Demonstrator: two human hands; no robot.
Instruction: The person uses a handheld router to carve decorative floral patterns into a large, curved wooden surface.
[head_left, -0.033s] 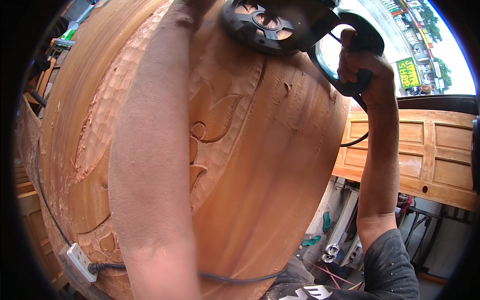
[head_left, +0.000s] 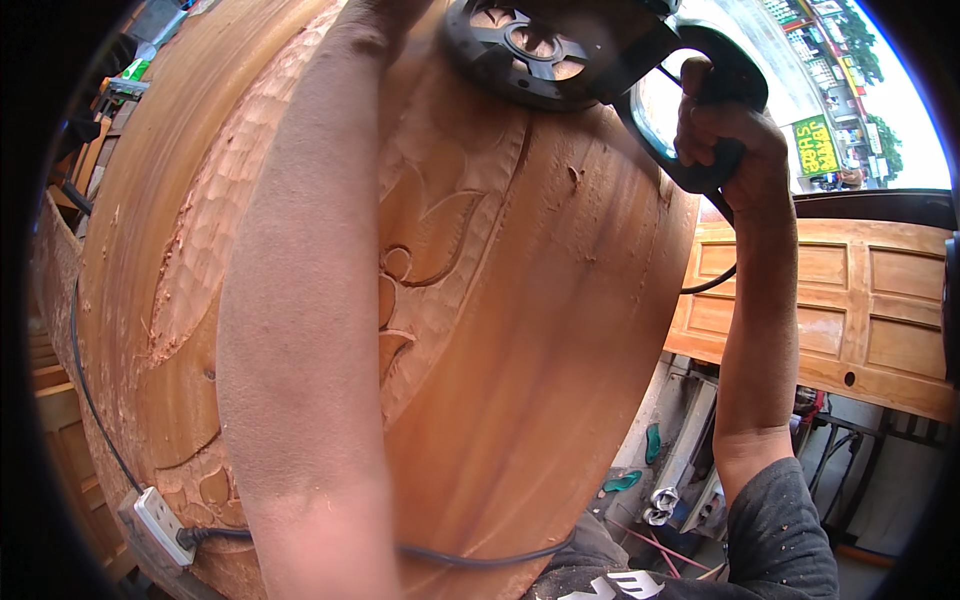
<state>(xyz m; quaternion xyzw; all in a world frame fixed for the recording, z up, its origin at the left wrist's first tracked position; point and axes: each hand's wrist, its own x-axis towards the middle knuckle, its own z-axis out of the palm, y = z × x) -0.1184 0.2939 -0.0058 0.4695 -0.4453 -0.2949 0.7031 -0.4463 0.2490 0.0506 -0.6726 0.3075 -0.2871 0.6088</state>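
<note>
A dark power tool with a round, spoked base [head_left: 540, 70] rests on a large wooden panel [head_left: 500, 400] carved with leaf shapes and gouged texture. My right hand [head_left: 725, 135] grips the tool's looped side handle [head_left: 740, 85], fingers wrapped round it. My left forearm crosses the panel, and my left hand [head_left: 385, 20] runs out of the top edge left of the tool, its fingers out of sight. A black cord [head_left: 705, 285] hangs behind my right wrist.
A white power strip [head_left: 160, 515] with a plugged cord sits at the panel's lower left corner. A paneled wooden door [head_left: 810, 300] lies to the right, metal tubes [head_left: 680, 450] and green sandals [head_left: 622, 481] below it. Stacked boards [head_left: 95, 150] stand left; a street shows at upper right.
</note>
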